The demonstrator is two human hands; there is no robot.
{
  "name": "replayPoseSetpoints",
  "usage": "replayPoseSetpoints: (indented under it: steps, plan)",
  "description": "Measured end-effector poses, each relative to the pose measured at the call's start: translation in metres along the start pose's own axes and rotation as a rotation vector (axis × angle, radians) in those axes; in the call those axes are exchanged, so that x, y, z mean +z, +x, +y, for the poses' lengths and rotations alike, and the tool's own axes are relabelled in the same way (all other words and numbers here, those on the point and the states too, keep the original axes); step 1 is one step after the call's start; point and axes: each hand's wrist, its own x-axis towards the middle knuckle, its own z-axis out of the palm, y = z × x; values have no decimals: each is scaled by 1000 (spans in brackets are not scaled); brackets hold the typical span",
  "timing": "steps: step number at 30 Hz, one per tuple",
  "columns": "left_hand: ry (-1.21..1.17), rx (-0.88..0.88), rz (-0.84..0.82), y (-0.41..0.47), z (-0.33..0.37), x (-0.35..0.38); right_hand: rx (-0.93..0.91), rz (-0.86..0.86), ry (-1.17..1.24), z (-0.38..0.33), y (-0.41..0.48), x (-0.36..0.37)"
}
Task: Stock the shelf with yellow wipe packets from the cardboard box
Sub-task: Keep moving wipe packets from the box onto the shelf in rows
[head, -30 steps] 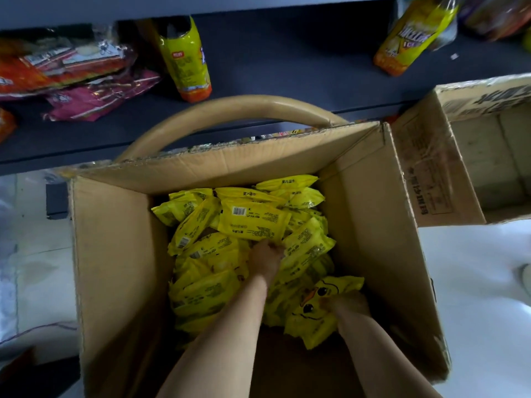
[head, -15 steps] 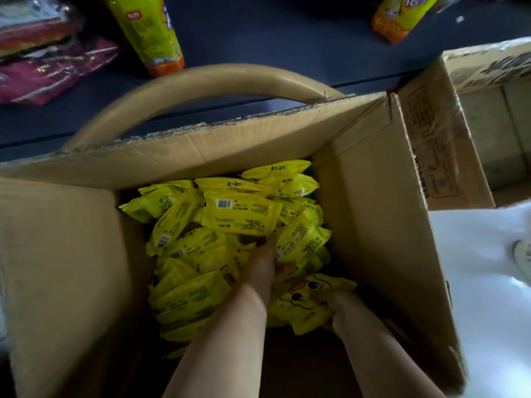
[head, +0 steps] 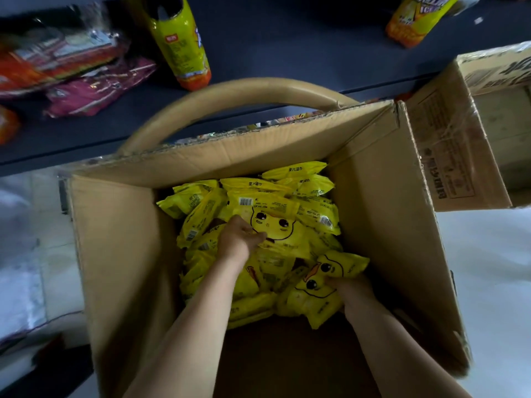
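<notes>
An open cardboard box (head: 120, 254) stands below me, with several yellow wipe packets (head: 304, 182) heaped inside. My left hand (head: 238, 239) reaches into the heap and grips a packet with a duck face (head: 275, 225), lifting its printed side into view. My right hand (head: 353, 288) holds another duck-face packet (head: 324, 285) at the near right of the heap. The dark shelf (head: 287, 47) runs across the top of the view, beyond the box.
On the shelf lie red and pink snack bags (head: 86, 81), a yellow-green bottle (head: 184, 44) and an orange-yellow pack (head: 416, 18). A curved tan handle (head: 230, 93) arches behind the box. A second open carton (head: 474, 124) stands at the right. Pale floor flanks the box.
My left hand has closed on a packet and turned it up so its duck face shows. My right hand has kept its packet, shifting it slightly. The view has pulled back a little.
</notes>
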Motion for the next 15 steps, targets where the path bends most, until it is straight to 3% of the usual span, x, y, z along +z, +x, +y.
replayPoseSetpoints:
  steps: [2, 6, 10, 15]
  plan:
    - [64, 77, -9, 1, -6, -20, -55, -17, -3, -3, -2, 3]
    - [131, 43, -46, 12, -18, -28, -88, -24, 132, -7, 1, 9]
    - [-75, -14, -11, 12, -26, -11, -110, -25, 207, -6, 9, 17]
    - [-142, -30, 68, 12, -29, -8, -141, -35, 260, -7, 14, 21]
